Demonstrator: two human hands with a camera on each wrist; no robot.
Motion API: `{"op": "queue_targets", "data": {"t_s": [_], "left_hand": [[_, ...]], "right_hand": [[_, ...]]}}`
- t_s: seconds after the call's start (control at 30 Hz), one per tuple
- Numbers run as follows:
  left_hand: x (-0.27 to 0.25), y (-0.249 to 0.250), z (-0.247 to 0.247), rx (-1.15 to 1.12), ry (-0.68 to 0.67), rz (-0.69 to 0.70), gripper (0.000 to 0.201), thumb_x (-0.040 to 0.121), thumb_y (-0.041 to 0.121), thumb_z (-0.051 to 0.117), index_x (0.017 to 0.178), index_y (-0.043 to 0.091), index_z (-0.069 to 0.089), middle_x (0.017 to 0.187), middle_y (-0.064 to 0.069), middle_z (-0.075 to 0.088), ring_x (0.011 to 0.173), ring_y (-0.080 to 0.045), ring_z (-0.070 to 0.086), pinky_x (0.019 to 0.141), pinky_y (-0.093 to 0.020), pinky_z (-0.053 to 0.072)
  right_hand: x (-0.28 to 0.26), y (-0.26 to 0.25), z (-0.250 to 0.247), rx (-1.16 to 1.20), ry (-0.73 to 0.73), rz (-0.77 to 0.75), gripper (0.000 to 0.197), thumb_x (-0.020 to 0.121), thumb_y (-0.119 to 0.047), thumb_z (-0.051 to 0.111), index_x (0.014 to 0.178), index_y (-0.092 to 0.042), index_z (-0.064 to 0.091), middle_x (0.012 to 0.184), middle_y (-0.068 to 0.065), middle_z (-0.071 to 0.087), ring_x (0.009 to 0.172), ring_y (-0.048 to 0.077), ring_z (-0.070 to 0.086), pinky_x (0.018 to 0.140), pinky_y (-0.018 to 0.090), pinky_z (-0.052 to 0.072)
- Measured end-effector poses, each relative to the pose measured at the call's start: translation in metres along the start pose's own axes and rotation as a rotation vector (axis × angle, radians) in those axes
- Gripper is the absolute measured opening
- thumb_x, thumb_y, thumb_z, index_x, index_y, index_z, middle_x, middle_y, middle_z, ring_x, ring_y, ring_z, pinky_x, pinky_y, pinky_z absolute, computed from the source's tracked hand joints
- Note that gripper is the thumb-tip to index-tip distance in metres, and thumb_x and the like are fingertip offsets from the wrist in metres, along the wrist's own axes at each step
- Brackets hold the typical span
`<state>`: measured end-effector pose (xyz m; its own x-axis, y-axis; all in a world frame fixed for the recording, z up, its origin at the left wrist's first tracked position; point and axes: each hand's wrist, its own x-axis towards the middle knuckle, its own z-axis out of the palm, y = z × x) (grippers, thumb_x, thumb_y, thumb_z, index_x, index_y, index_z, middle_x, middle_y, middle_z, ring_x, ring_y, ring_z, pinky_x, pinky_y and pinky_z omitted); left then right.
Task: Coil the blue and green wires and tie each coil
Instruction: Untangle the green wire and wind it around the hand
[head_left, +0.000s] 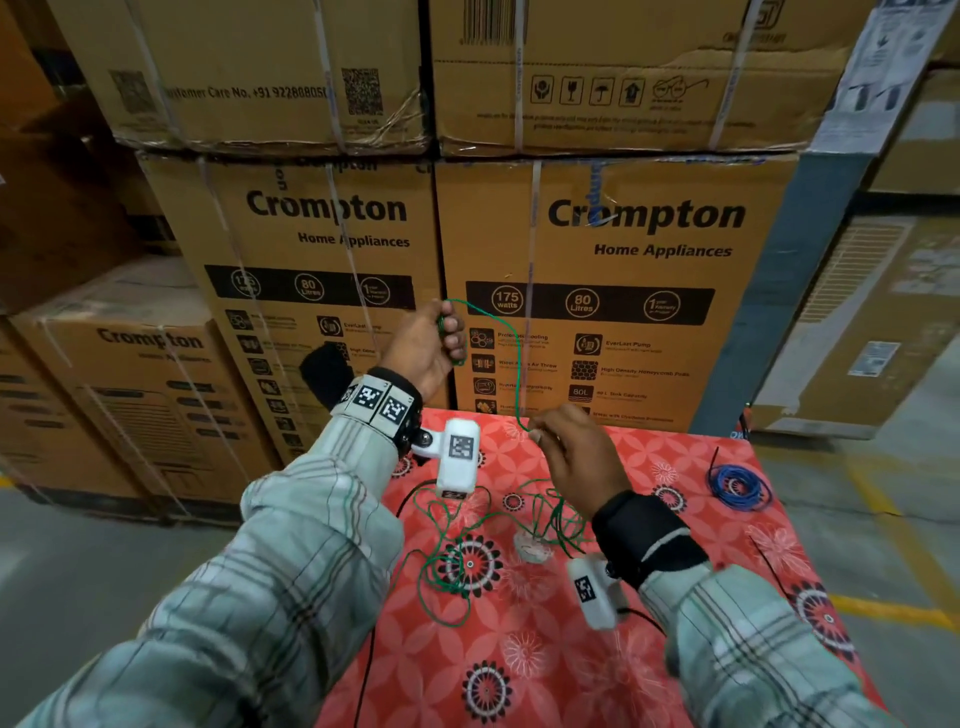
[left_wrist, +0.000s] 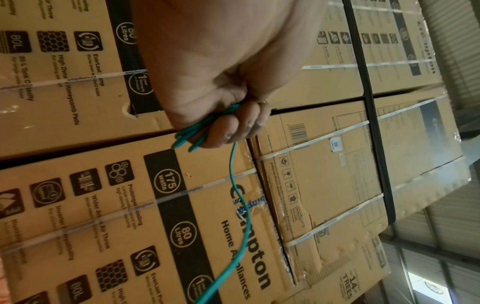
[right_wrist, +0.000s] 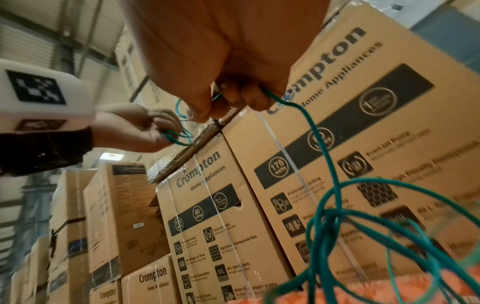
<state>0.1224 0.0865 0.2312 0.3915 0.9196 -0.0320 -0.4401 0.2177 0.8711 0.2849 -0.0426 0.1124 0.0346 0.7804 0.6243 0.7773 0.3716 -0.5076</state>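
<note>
A thin green insulated wire (head_left: 501, 332) runs between your two raised hands at mid-frame: your left hand (head_left: 426, 345) grips a few small loops of it with fingers (left_wrist: 228, 127) curled tight, while your right hand (head_left: 579, 457) pinches the strand lower down, fingers (right_wrist: 249, 96) pressed together. The slack lies tangled on the red floral-patterned tabletop (head_left: 597, 670) below. A coiled blue wire (head_left: 737, 486) rests at the tabletop's right edge. Stacked brown Crompton cardboard cartons (head_left: 597, 291) fill the upper frame.
</note>
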Motion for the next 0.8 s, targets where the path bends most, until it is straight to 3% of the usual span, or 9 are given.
{"op": "queue_targets", "data": {"t_s": [0.13, 0.23, 0.33, 0.4, 0.47, 0.5, 0.67, 0.8], "left_hand": [[-0.005, -0.017, -0.003, 0.053, 0.042, -0.06, 0.033, 0.102, 0.022, 0.025, 0.073, 0.021, 0.04, 0.045, 0.01, 0.037, 0.035, -0.005, 0.027, 0.039, -0.016, 0.022], [-0.009, -0.02, -0.005, -0.008, 0.039, -0.098, 0.031, 0.101, 0.018, 0.027, 0.072, 0.021, 0.039, 0.044, 0.01, 0.036, 0.034, -0.004, 0.027, 0.038, -0.016, 0.023], [-0.014, -0.016, -0.007, -0.075, 0.015, -0.116, 0.031, 0.1, 0.016, 0.026, 0.071, 0.021, 0.038, 0.042, 0.01, 0.033, 0.032, -0.003, 0.026, 0.036, -0.016, 0.023], [-0.017, -0.015, -0.009, -0.047, 0.01, -0.102, 0.032, 0.1, 0.018, 0.026, 0.071, 0.021, 0.038, 0.041, 0.011, 0.03, 0.032, -0.003, 0.024, 0.034, -0.016, 0.021], [-0.018, -0.013, -0.012, -0.033, 0.02, -0.08, 0.032, 0.1, 0.02, 0.027, 0.07, 0.022, 0.037, 0.04, 0.01, 0.028, 0.031, -0.003, 0.022, 0.035, -0.017, 0.019], [-0.017, -0.012, -0.014, -0.046, 0.025, -0.071, 0.032, 0.1, 0.02, 0.028, 0.07, 0.022, 0.037, 0.039, 0.01, 0.028, 0.031, -0.003, 0.022, 0.035, -0.017, 0.019], [-0.014, -0.004, -0.018, -0.119, 0.044, -0.02, 0.032, 0.098, 0.018, 0.029, 0.067, 0.022, 0.039, 0.039, 0.01, 0.028, 0.031, -0.004, 0.022, 0.032, -0.018, 0.02], [-0.014, 0.008, -0.009, -0.13, 0.052, 0.056, 0.029, 0.095, 0.013, 0.028, 0.07, 0.021, 0.039, 0.039, 0.01, 0.028, 0.03, -0.004, 0.023, 0.033, -0.016, 0.02]], "right_hand": [[0.012, -0.014, -0.014, -0.118, -0.036, -0.131, 0.024, 0.096, -0.024, 0.043, 0.093, -0.011, 0.063, 0.086, 0.002, 0.053, 0.077, 0.022, 0.052, 0.06, 0.03, 0.04], [0.017, -0.015, -0.021, -0.211, -0.077, -0.126, 0.03, 0.097, -0.029, 0.036, 0.093, -0.012, 0.061, 0.086, 0.001, 0.054, 0.078, 0.022, 0.052, 0.059, 0.033, 0.042], [0.015, -0.01, -0.019, -0.169, -0.063, -0.014, 0.024, 0.097, -0.026, 0.035, 0.088, -0.014, 0.054, 0.082, 0.0, 0.052, 0.073, 0.018, 0.048, 0.06, 0.033, 0.039], [0.014, -0.008, -0.017, 0.018, -0.037, 0.137, 0.018, 0.098, -0.019, 0.039, 0.086, -0.016, 0.052, 0.079, 0.003, 0.055, 0.07, 0.019, 0.049, 0.061, 0.035, 0.038], [0.019, -0.01, -0.02, 0.208, -0.022, 0.305, 0.018, 0.099, -0.012, 0.041, 0.088, -0.01, 0.054, 0.087, 0.011, 0.062, 0.079, 0.028, 0.057, 0.069, 0.039, 0.045], [0.024, -0.011, -0.023, 0.237, -0.018, 0.346, 0.018, 0.099, -0.01, 0.042, 0.09, -0.006, 0.056, 0.092, 0.011, 0.064, 0.086, 0.028, 0.059, 0.073, 0.034, 0.046], [0.092, -0.042, -0.054, 0.236, 0.028, 0.21, 0.017, 0.097, -0.009, 0.048, 0.092, -0.014, 0.063, 0.08, -0.012, 0.056, 0.073, -0.002, 0.05, 0.066, 0.023, 0.038], [0.145, -0.065, -0.076, 0.309, 0.172, 0.185, 0.015, 0.096, -0.015, 0.051, 0.093, -0.017, 0.066, 0.082, -0.011, 0.059, 0.076, 0.007, 0.055, 0.068, 0.024, 0.05]]}}
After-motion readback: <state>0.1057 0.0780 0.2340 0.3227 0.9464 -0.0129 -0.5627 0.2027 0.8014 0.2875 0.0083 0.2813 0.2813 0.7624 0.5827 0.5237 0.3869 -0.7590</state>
